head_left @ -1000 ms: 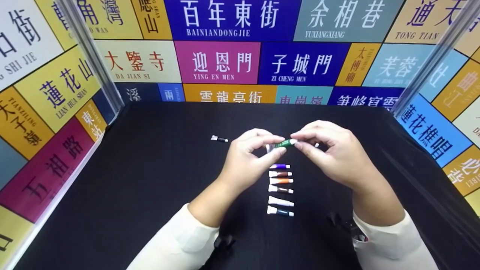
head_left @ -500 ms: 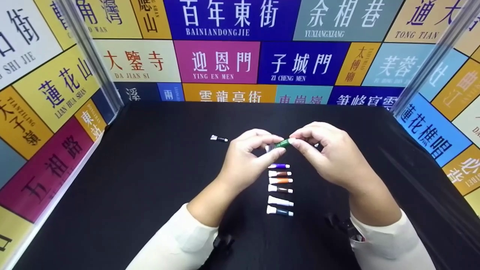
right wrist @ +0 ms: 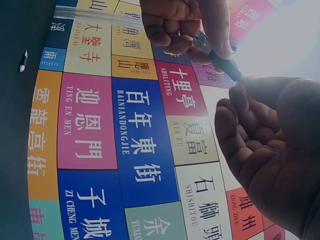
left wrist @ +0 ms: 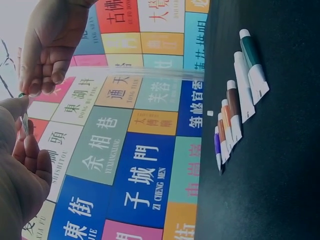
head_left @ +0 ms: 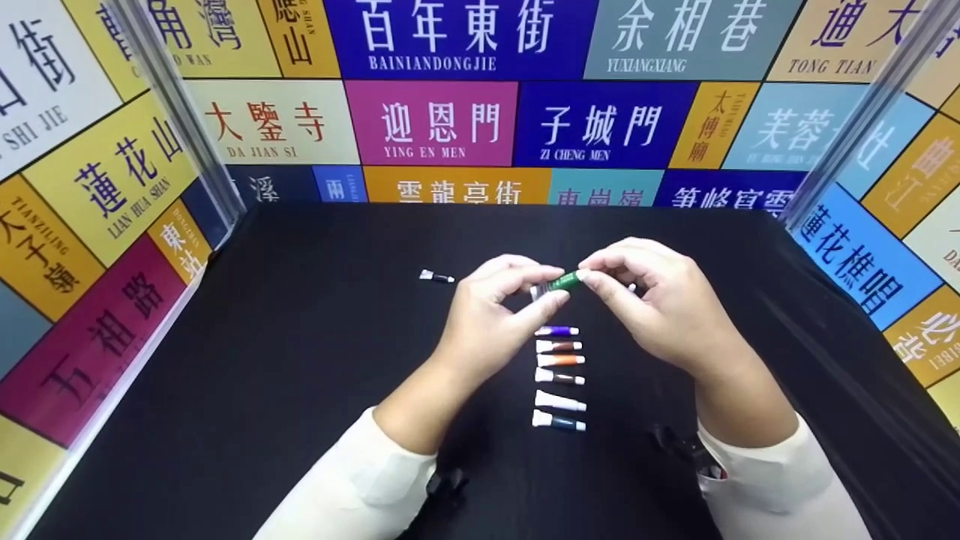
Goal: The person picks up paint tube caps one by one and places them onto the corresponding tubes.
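Note:
A small green paint tube (head_left: 562, 283) is held up over the black table, its cap end pointing right and slightly upward. My left hand (head_left: 495, 307) pinches its body between thumb and fingers. At the other end, my right hand (head_left: 656, 304) pinches the cap with thumb and forefinger, mostly covering it. The right wrist view shows the tube (right wrist: 224, 64) running between the two hands. Below them lies a column of paint tubes: purple (head_left: 559, 331), brown (head_left: 559, 346), orange (head_left: 561, 360), dark brown (head_left: 560, 376), white (head_left: 560, 401) and dark green (head_left: 559, 421).
Left of the hands, a black paint tube (head_left: 436, 277) lies apart on the table. A small white piece (left wrist: 210, 113) sits on the table beyond the column, partly behind the right hand in the head view. Panels with Chinese lettering (head_left: 442, 124) wall the back and sides.
My right hand has shifted slightly left, its fingertips now covering more of the white cap. The green tube tilts up a little more. The tubes on the table stay put.

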Available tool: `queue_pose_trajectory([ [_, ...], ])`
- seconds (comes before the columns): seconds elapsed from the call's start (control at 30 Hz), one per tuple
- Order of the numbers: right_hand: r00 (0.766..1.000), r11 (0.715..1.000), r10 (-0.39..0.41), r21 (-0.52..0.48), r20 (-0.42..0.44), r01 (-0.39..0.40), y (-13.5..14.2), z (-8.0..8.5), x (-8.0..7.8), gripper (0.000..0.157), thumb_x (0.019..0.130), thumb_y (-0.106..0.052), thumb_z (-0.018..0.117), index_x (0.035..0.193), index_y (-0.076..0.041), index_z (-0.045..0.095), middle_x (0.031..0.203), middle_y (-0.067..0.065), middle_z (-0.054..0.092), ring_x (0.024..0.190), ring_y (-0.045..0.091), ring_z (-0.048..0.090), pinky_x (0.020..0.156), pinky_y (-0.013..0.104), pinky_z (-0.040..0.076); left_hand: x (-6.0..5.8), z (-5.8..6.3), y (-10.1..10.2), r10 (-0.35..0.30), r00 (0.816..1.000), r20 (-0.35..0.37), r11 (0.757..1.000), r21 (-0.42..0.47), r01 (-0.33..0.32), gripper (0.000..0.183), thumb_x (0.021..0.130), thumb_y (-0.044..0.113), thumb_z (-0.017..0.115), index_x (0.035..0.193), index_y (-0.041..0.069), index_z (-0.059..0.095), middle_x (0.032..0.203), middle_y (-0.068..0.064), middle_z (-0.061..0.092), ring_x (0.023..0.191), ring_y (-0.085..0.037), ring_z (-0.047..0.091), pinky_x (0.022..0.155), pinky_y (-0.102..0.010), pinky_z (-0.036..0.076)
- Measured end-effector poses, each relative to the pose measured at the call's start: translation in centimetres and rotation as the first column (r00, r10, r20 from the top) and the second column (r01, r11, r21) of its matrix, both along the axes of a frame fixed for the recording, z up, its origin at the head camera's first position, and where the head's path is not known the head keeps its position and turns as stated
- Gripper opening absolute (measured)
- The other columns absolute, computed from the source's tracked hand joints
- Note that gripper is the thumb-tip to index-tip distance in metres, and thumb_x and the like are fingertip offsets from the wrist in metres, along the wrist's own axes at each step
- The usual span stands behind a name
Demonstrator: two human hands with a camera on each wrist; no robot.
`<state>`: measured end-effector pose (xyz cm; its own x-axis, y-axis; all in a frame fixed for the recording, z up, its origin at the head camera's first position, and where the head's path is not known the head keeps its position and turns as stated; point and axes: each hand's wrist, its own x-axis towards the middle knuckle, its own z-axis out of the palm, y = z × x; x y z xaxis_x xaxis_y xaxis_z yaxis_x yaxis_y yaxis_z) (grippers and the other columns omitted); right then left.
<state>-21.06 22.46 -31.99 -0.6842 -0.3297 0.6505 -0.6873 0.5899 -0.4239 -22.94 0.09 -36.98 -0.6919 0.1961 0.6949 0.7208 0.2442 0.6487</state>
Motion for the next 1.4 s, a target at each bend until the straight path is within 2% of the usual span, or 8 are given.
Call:
queue_pose_trajectory([
  [0.23, 0.999, 1.0, -0.017, -0.018, 0.036, 0.018, 0.2, -0.3, -0.2, 0.007, 0.097, -0.017, 0.08, 0.104, -0.015, 0.082, 0.096, -0.008, 0.076, 0.082, 0.007, 0.06, 0.074, 0.015, 0.047, -0.5, -0.5, 0.0, 0.02, 1.0, -0.004, 1.0, -0.008, -0.02, 0.023, 0.091, 0.024, 0.087, 0.112, 0.016, 0.085, 0.104, 0.001, 0.078, 0.093, -0.015, 0.07, 0.082, -0.025, 0.058],
  [0.43, 0.995, 0.997, -0.069, -0.032, 0.072, 0.071, 0.6, -0.2, -0.4, 0.016, 0.094, -0.013, 0.082, 0.11, -0.012, 0.082, 0.099, -0.004, 0.077, 0.084, 0.005, 0.064, 0.076, 0.013, 0.05, -2.1, -1.4, 0.1, 0.04, 0.998, 0.05, 0.998, -0.041, -0.038, 0.021, 0.091, 0.023, 0.087, 0.111, 0.016, 0.085, 0.103, 0.001, 0.079, 0.094, -0.009, 0.068, 0.086, -0.024, 0.058],
  [0.6, 0.993, 0.995, -0.082, -0.047, 0.084, 0.086, 0.9, 0.0, -0.5, 0.017, 0.094, -0.013, 0.082, 0.112, -0.012, 0.082, 0.101, -0.004, 0.078, 0.087, 0.004, 0.065, 0.078, 0.015, 0.051, -3.5, -2.2, 0.3, 0.074, 0.993, 0.094, 0.989, -0.134, -0.061, 0.02, 0.091, 0.025, 0.087, 0.11, 0.017, 0.085, 0.103, 0.002, 0.079, 0.092, -0.01, 0.068, 0.084, -0.026, 0.058],
  [0.8, 0.992, 0.992, -0.092, -0.079, 0.087, 0.099, 1.2, 0.3, -0.4, 0.017, 0.095, -0.013, 0.081, 0.112, -0.013, 0.082, 0.102, -0.004, 0.078, 0.088, 0.005, 0.064, 0.08, 0.014, 0.051, -5.5, -3.6, 1.1, 0.076, 0.983, 0.169, 0.965, -0.261, -0.03, 0.02, 0.092, 0.025, 0.086, 0.11, 0.015, 0.084, 0.104, -0.003, 0.079, 0.095, -0.022, 0.071, 0.087, -0.041, 0.061],
  [1.1, 0.991, 0.988, -0.1, -0.107, 0.094, 0.11, 1.7, 0.5, -0.3, 0.016, 0.096, -0.013, 0.08, 0.112, -0.015, 0.082, 0.103, -0.005, 0.078, 0.09, 0.005, 0.065, 0.081, 0.015, 0.051, -8.2, -5.2, 2.2, 0.114, 0.953, 0.279, 0.919, -0.394, 0.005, 0.02, 0.092, 0.028, 0.086, 0.109, 0.017, 0.085, 0.105, -0.003, 0.079, 0.097, -0.017, 0.071, 0.091, -0.033, 0.06],
  [1.4, 0.989, 0.981, -0.091, -0.162, 0.112, 0.109, 2.3, 0.6, -0.6, 0.016, 0.096, -0.014, 0.08, 0.111, -0.014, 0.082, 0.102, -0.004, 0.077, 0.089, 0.006, 0.065, 0.081, 0.015, 0.052, -10.4, -6.4, 3.1, 0.137, 0.904, 0.404, 0.885, -0.46, 0.071, 0.017, 0.093, 0.025, 0.084, 0.107, 0.017, 0.085, 0.102, -0.001, 0.08, 0.092, -0.012, 0.068, 0.089, -0.031, 0.057],
])
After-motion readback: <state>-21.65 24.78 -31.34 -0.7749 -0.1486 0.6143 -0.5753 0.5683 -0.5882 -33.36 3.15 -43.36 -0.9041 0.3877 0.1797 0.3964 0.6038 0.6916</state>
